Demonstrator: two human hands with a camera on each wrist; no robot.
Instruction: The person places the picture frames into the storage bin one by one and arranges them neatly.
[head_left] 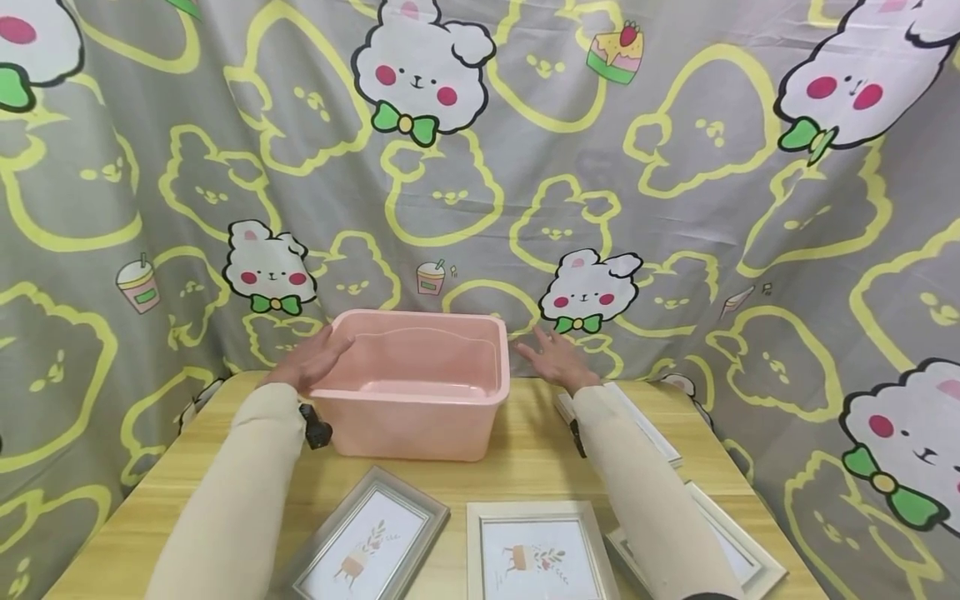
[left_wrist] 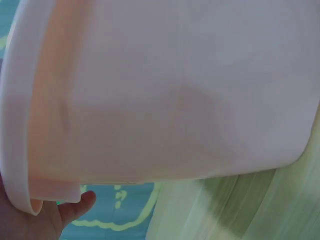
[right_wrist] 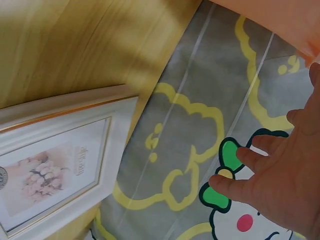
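Observation:
A pink plastic bin (head_left: pixel 408 425) stands upright toward the back of the wooden table. My left hand (head_left: pixel 311 360) is at its left rim, fingers reaching over the edge in the head view. In the left wrist view the thumb (left_wrist: pixel 80 207) sticks out straight beside the rim's end, and the rim hides the other fingers. To the right of the bin, my right hand (head_left: pixel 558 360) hovers with fingers spread and holds nothing. The right wrist view shows that hand (right_wrist: pixel 285 170) apart from the bin's pink edge (right_wrist: pixel 280 15).
Near the front lie a grey picture frame (head_left: pixel 367 550) and a cream one (head_left: pixel 536 554). Another frame (head_left: pixel 750 550) lies partly under my right forearm, and a white frame (head_left: pixel 652 433) sits behind it. A patterned curtain (head_left: pixel 480 192) hangs behind the table.

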